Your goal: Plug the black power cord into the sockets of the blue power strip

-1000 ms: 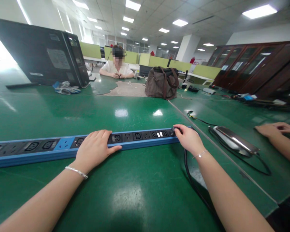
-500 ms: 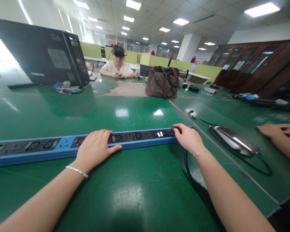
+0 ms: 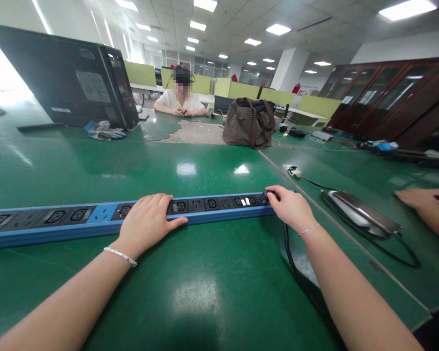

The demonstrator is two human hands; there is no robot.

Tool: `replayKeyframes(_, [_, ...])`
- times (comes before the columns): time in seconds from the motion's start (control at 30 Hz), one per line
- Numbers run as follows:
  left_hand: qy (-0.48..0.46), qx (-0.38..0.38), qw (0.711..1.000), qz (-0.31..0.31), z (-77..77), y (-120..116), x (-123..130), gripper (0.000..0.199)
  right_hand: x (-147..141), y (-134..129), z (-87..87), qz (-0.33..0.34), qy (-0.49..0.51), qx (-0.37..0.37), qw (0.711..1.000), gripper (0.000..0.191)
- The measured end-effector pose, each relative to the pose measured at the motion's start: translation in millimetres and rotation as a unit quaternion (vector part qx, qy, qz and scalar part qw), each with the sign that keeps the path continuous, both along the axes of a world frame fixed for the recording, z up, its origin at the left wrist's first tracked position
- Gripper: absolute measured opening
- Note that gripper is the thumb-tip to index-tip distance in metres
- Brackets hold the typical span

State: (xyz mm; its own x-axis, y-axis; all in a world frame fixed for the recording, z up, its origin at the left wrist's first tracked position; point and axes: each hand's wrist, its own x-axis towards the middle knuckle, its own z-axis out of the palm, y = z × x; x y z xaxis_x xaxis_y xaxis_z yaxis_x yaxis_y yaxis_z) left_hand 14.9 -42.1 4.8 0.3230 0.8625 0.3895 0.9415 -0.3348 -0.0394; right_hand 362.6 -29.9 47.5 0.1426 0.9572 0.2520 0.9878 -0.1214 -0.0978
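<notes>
A long blue power strip (image 3: 219,214) with black sockets lies across the green table. My left hand (image 3: 146,219) rests over its middle, gripping it with the fingers behind and the thumb along the front edge. At the strip's right end, my right hand (image 3: 290,207) pinches a small black part (image 3: 266,196), partly covered by the fingers. A black cable (image 3: 296,273) hangs down from beneath that hand and runs toward the lower right, passing behind my forearm.
A silver and black device (image 3: 364,212) with a cord lies to the right, near another person's hands (image 3: 420,202). Further back are a computer tower (image 3: 76,83), gloves (image 3: 104,130), a brown bag (image 3: 248,124) and a seated person (image 3: 181,97).
The whole view has shifted slightly, moving the scene a little to the right. Both hands keep their places on the power strip.
</notes>
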Motion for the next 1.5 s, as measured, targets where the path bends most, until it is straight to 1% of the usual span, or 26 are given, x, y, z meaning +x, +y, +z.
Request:
replayKeyframes(0.13, [0.000,-0.004,1.000,0.002,0.3,0.2,-0.1,0.068,-0.9,1.7,-0.8,0.008,0.010,-0.005,1.000,0.036])
replayKeyframes(0.37, [-0.003,-0.005,1.000,0.000,0.0,-0.1,0.2,0.069,-9.2,1.0,-2.8,-0.004,-0.018,-0.029,0.999,0.037])
replayKeyframes(0.67, [0.002,-0.011,1.000,0.005,0.8,-0.5,-0.4,0.068,-10.4,1.6,-6.9,-0.004,-0.015,-0.033,0.999,0.036])
replayKeyframes(0.77, [0.001,-0.013,1.000,0.005,1.6,-1.3,0.3,0.066,-10.7,0.9,-9.1,0.000,-0.007,-0.024,1.000,0.035])
replayKeyframes(1.07, [0.009,-0.009,1.000,0.005,2.2,-1.8,1.1,0.066,-7.3,1.5,-16.3,0.007,0.090,0.005,0.996,0.033])
replayKeyframes(1.3, [-0.004,-0.002,1.000,-0.001,1.1,-1.6,1.3,0.065,-5.0,3.9,-23.0,0.005,0.190,0.043,0.981,0.030])
replayKeyframes(1.5, [-0.011,0.010,1.000,-0.012,-0.7,-2.1,0.3,0.068,-7.3,5.0,-24.6,-0.014,0.222,0.051,0.974,0.030])
